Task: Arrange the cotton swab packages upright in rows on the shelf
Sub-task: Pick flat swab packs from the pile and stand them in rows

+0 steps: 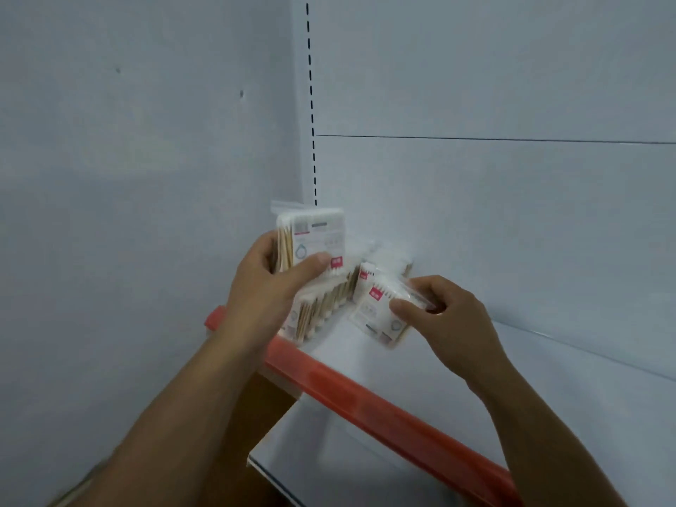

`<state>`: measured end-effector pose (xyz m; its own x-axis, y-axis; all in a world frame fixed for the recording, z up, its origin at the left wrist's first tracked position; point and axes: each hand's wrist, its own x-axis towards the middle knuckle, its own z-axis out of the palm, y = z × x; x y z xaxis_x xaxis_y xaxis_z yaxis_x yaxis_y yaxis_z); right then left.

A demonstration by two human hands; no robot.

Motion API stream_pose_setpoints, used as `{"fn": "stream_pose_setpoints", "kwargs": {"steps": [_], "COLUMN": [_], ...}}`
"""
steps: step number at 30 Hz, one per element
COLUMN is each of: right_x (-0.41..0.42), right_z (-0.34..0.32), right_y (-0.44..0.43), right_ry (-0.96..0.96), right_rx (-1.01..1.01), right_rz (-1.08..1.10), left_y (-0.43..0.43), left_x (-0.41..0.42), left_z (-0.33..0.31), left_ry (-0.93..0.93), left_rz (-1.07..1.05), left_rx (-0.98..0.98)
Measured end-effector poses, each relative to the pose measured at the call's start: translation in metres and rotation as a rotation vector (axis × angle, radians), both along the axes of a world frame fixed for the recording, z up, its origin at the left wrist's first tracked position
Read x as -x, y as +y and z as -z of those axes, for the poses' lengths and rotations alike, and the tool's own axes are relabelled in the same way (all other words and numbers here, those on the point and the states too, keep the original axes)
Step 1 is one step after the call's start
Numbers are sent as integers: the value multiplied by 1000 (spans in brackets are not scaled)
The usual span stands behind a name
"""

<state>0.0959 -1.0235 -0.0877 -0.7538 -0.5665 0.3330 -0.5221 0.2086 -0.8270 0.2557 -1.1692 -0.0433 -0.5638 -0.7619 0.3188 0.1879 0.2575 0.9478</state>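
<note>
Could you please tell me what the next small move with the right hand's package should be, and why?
Probably stand it upright: the right hand pinches a tilted package low at the shelf, beside the leaning row, while the left hand holds an upright package.

1. Light: dim, even, bluish; your side wall [128,214] darkens toward the lower left.
2. Blur: your cotton swab packages [311,243] smear with motion; print unreadable.
3. Distortion: slotted upright [311,104] bows slightly.
4. Glare: faint sheen on red shelf edge [384,408].
</note>
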Motion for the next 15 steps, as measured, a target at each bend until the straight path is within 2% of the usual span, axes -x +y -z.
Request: {"fn": "stream_pose_setpoints", "kwargs": {"steps": [8, 15], "right_x": [6, 7], "right_z": [2, 12], "right_y": [-53, -98], "right_ry": [-5, 183], "right_rx": [-81, -288], "right_rz": [271, 418], "left_y": [-83, -133], "left_x": [56, 74], "left_z": [-12, -7], "left_ry": [-11, -38], "left_rz": [244, 466], "left_rx": [10, 40]}}
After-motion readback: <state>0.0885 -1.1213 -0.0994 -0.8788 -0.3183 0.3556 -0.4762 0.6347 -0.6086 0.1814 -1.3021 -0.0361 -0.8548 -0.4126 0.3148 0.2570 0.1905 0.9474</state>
